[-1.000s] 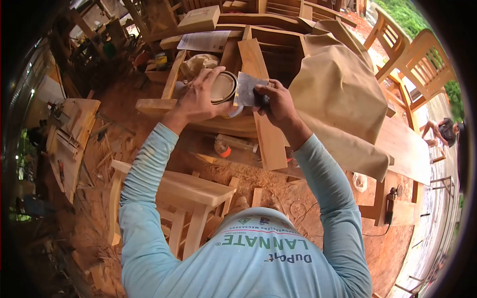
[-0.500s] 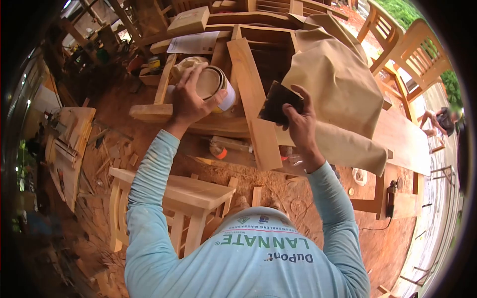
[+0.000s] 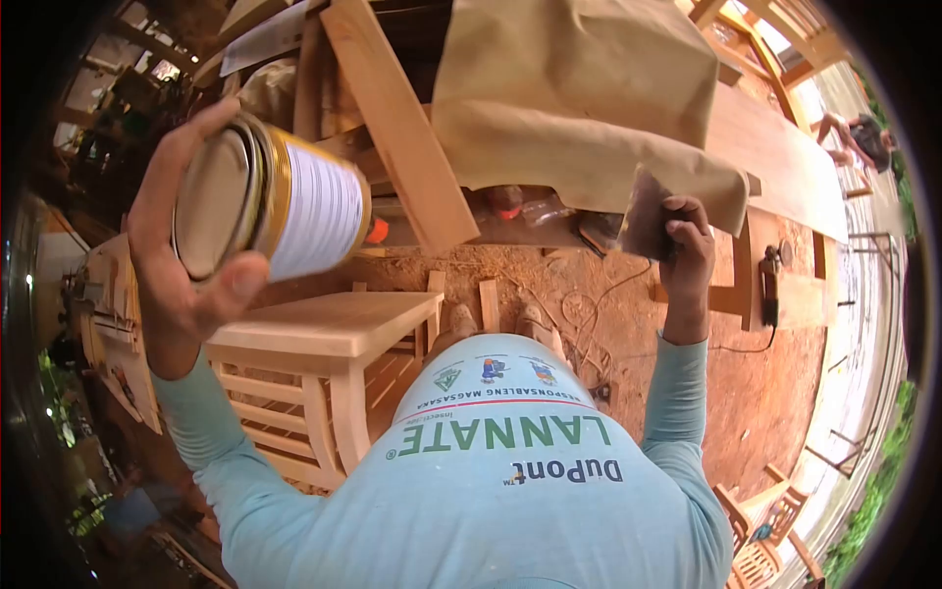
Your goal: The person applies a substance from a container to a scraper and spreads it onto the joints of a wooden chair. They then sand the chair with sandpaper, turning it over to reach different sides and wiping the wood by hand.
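We observe our left hand [image 3: 182, 265] gripping a tin can [image 3: 275, 206] on its side; our right hand [image 3: 687, 250] clasps a dark scraper [image 3: 643, 216].

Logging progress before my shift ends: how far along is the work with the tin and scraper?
Done: both tools are picked up. In hand: the tin lies tipped sideways in the grip of the left hand; the right hand holds the scraper clear of any wood. Left: the small table below looks bare, nothing visibly spread on it.

Can [image 3: 294, 201] is held left above stool [image 3: 334, 324]; scraper [image 3: 643, 211] right (just below draped paper [image 3: 579, 88]); plank [image 3: 392, 118] between.
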`<state>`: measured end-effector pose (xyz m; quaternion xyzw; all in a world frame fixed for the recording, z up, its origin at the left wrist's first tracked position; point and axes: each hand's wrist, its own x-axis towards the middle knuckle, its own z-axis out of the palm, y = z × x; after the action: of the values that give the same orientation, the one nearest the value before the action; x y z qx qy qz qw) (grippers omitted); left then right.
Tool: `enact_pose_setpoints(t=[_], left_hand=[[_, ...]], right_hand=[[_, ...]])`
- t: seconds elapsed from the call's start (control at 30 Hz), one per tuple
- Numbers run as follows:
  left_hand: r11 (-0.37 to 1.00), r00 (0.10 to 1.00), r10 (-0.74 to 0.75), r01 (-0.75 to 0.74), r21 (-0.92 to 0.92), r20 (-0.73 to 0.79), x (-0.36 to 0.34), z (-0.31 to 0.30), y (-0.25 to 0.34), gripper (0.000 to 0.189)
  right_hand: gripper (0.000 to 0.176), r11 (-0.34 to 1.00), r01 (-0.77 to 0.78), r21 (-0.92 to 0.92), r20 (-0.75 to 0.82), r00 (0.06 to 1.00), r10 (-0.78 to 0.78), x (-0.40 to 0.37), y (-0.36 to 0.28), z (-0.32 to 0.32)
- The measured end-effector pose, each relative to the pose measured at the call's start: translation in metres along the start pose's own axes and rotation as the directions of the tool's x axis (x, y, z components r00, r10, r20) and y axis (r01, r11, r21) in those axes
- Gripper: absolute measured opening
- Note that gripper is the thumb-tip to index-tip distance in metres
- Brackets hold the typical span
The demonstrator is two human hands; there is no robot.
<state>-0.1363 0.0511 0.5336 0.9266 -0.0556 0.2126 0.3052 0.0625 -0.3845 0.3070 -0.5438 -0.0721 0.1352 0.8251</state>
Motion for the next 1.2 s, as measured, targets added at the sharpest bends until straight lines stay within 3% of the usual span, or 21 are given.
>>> enact_pose_setpoints(t=[0.13, 0.3, 0.33, 0.43, 0.47, 0.5, 0.53, 0.63, 0.73, 0.87, 0.97, 1.07, 1.2], left_hand=[[0.978, 0.958, 0.123, -0.162, 0.135, 0.259, -0.004, 0.029, 0.022, 0.099], [0.99, 0.924, 0.126, -0.139, 0.011, 0.36, -0.002, 0.11, 0.063, 0.095], [0.992, 0.924, 0.124, -0.128, -0.013, 0.363, -0.003, 0.13, 0.07, 0.094], [0.988, 0.922, 0.152, -0.138, -0.065, 0.357, -0.005, 0.187, 0.081, 0.091], [0.991, 0.925, 0.126, -0.104, -0.08, 0.359, -0.01, 0.207, 0.08, 0.091], [0.994, 0.927, 0.096, -0.069, -0.088, 0.362, -0.013, 0.227, 0.078, 0.091], [0.992, 0.936, 0.121, -0.1, -0.079, 0.33, -0.015, 0.248, 0.076, 0.09], [0.989, 0.956, 0.148, -0.14, -0.052, 0.253, -0.025, 0.308, 0.059, 0.087], [0.994, 0.97, 0.113, -0.109, -0.031, 0.216, -0.039, 0.363, 0.029, 0.087], [0.991, 0.983, 0.11, -0.12, 0.065, 0.147, -0.056, 0.428, -0.012, 0.089], [0.994, 0.987, 0.096, -0.101, 0.03, 0.132, -0.053, 0.457, -0.02, 0.089], [0.993, 0.986, 0.107, -0.111, 0.025, 0.125, -0.045, 0.475, -0.022, 0.088], [0.993, 0.991, 0.096, -0.102, 0.055, 0.097, -0.042, 0.493, -0.034, 0.09]], right_hand=[[0.029, 0.976, -0.153, -0.157, 0.051, 0.985, 0.163, -0.031, 0.009, -0.055], [0.025, 0.88, -0.348, -0.323, -0.031, 0.933, 0.358, -0.057, 0.036, -0.099], [0.025, 0.875, -0.291, -0.388, -0.015, 0.951, 0.309, -0.062, 0.053, -0.108], [0.027, 0.616, -0.185, -0.765, -0.092, 0.979, 0.18, -0.077, 0.088, -0.122], [0.028, 0.517, -0.308, -0.799, -0.175, 0.941, 0.29, -0.079, 0.087, -0.122], [0.029, 0.56, -0.262, -0.786, -0.15, 0.959, 0.24, -0.083, 0.119, -0.141], [0.029, 0.598, -0.324, -0.733, -0.178, 0.94, 0.292, -0.086, 0.116, -0.135], [0.031, 0.517, -0.301, -0.801, -0.183, 0.946, 0.268, -0.094, 0.119, -0.124], [0.032, 0.507, -0.323, -0.799, -0.15, 0.924, 0.352, -0.103, 0.143, -0.124], [0.035, 0.601, -0.452, -0.659, -0.144, 0.86, 0.489, -0.104, 0.168, -0.109], [0.034, 0.642, -0.543, -0.542, -0.072, 0.791, 0.608, -0.096, 0.186, -0.098], [0.033, 0.654, -0.488, -0.578, -0.026, 0.812, 0.583, -0.084, 0.195, -0.084], [0.036, 0.668, -0.548, -0.504, -0.009, 0.776, 0.63, -0.057, 0.228, -0.078]])
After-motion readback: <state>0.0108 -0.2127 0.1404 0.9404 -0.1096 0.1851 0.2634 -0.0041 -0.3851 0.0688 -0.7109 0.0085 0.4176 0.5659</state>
